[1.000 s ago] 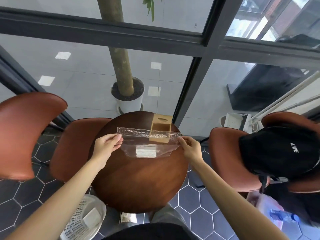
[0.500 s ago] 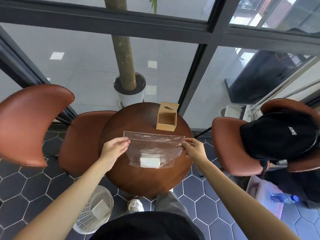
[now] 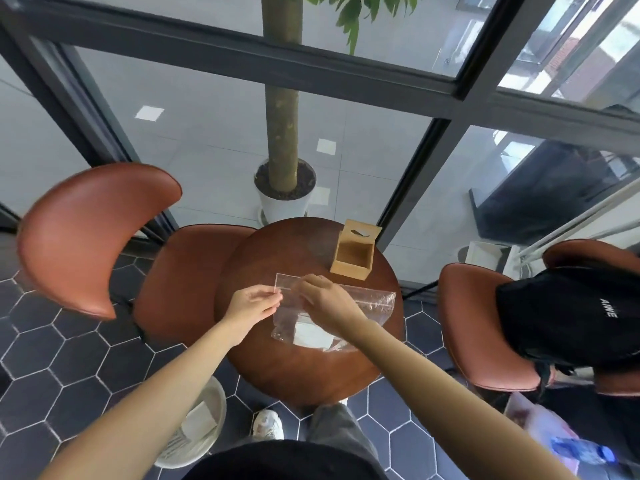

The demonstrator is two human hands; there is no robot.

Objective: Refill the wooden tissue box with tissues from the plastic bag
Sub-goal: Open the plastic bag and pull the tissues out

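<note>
Pinching the top left corner of the plastic bag point(image 3: 367, 306), your left hand point(image 3: 254, 304) has thumb and fingertips closed on the sealed edge. Your right hand point(image 3: 323, 299) sits just beside it, fingers curled down onto the same edge of the bag a little way in from that corner; it grips the strip too, though the exact finger placement is hidden by the back of the hand. Both wrists hang above the table point(image 3: 277, 368), and the bag droops from the held edge so that its lower part lies toward you from the hands. Inside the bag, below your right hand, lies a white stack of tissues point(image 3: 310, 334). The far right end of the bag's top edge is free. Beyond the bag, near the far edge of the table, stands the wooden tissue box point(image 3: 355, 251), its open side facing you and its inside bare. Left of the table is a brown chair point(image 3: 93, 233), and right of it another chair carries a black backpack point(image 3: 571, 313). Under your left forearm a white basket point(image 3: 194, 427) stands on the floor.
</note>
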